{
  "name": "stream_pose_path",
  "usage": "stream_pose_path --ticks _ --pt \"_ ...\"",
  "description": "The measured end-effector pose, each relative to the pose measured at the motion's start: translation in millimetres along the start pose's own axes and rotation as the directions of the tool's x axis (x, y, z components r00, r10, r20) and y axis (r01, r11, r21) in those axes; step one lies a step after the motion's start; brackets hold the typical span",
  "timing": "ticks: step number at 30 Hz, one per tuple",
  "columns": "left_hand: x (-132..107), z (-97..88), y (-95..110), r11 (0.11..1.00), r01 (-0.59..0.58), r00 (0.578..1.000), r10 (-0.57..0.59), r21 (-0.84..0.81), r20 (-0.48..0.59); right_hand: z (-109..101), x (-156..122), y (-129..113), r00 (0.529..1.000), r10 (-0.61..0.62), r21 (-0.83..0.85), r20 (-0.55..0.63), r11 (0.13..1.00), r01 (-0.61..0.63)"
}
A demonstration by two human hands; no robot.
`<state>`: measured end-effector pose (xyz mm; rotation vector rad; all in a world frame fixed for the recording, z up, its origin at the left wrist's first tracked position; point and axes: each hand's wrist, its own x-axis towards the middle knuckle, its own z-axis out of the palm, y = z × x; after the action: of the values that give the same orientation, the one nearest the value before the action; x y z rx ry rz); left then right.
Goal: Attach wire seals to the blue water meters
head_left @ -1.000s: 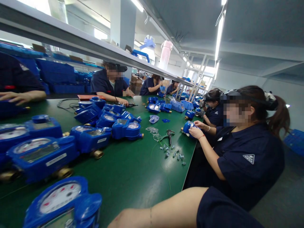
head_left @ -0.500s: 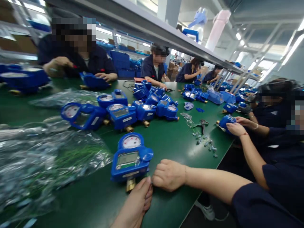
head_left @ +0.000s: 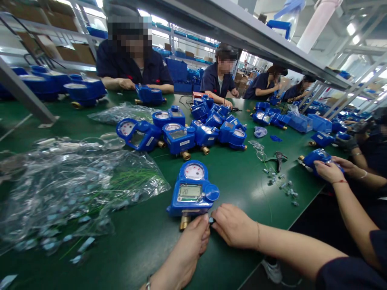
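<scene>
A blue water meter [head_left: 192,190] with a white dial, a small screen and a brass fitting lies on the green table [head_left: 238,177] in front of me. My left hand [head_left: 189,243] and my right hand [head_left: 232,225] meet at the meter's near right corner. The fingers of both are closed in a pinch around a small dark part [head_left: 211,220] that I cannot make out.
A heap of clear plastic bags [head_left: 66,189] with small parts lies at the left. Several blue meters [head_left: 181,135] stand grouped behind. Pliers [head_left: 278,158] and small loose pieces [head_left: 282,183] lie at the right. Other workers sit around the table.
The camera has swung left and down from the neighbours to my own meter. Both my hands have come into view and closed in at its near right corner.
</scene>
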<state>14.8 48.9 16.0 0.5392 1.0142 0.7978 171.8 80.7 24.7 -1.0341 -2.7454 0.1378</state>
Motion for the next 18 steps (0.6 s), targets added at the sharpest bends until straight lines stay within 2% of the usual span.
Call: stream_pose_path --ticks 4,10,15,18 --pt "-8.2 -3.0 9.9 0.999 0.007 1.0 -0.007 -0.048 -0.01 -7.8 10.4 3.4 0.972 -0.233 -0.244 -0.025 0.945 0.22" --pt "-18.8 -11.0 8.9 0.986 0.023 0.999 -0.028 -0.166 -0.027 -24.1 33.5 6.5 0.852 -0.519 -0.309 0.069 0.801 0.513" --pt "-16.2 -10.9 3.3 0.968 0.082 0.996 -0.076 -0.238 0.037 -28.6 39.2 16.6 0.782 -0.618 -0.303 0.087 0.731 0.611" --pt "-13.1 -7.3 1.1 0.969 0.107 0.994 -0.103 -0.222 0.03 -22.9 37.6 22.1 0.756 -0.648 -0.239 0.092 0.723 0.649"
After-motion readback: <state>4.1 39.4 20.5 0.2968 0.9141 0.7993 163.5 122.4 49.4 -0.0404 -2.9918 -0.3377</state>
